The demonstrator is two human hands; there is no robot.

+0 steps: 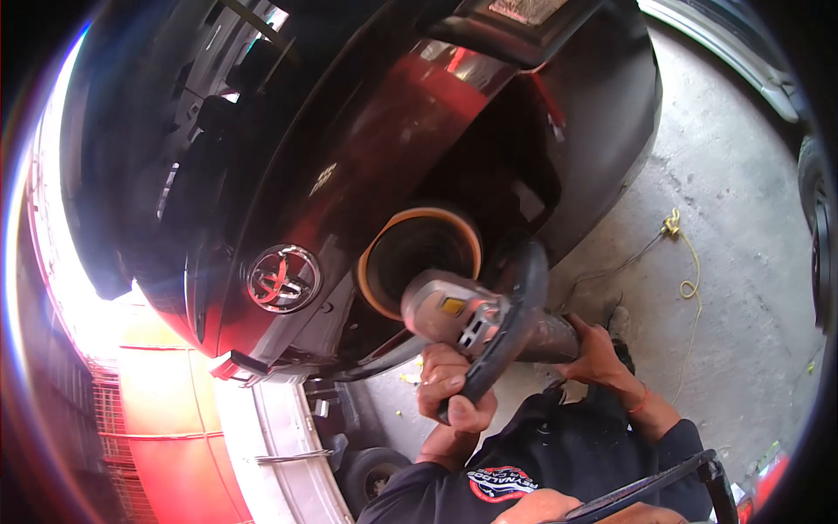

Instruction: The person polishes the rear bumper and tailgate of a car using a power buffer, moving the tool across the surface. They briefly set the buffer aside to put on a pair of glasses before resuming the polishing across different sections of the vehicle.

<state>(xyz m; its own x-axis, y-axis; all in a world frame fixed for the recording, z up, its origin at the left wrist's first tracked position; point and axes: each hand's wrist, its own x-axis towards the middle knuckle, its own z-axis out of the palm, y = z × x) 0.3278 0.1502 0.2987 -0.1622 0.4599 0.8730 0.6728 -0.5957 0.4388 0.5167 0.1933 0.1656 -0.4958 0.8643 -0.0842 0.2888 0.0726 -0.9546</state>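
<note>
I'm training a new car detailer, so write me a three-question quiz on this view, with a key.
1. Which grips the curved black handle of the polisher?
A) left hand
B) right hand
C) neither hand
2. True or false: the right hand hangs free of the polisher.
3. Fill in: in the picture, the chrome emblem lies to the ____ of the round pad.

Key: 1. A, the left hand. 2. False; the right hand holds the polisher's rear body. 3. Left.
</note>
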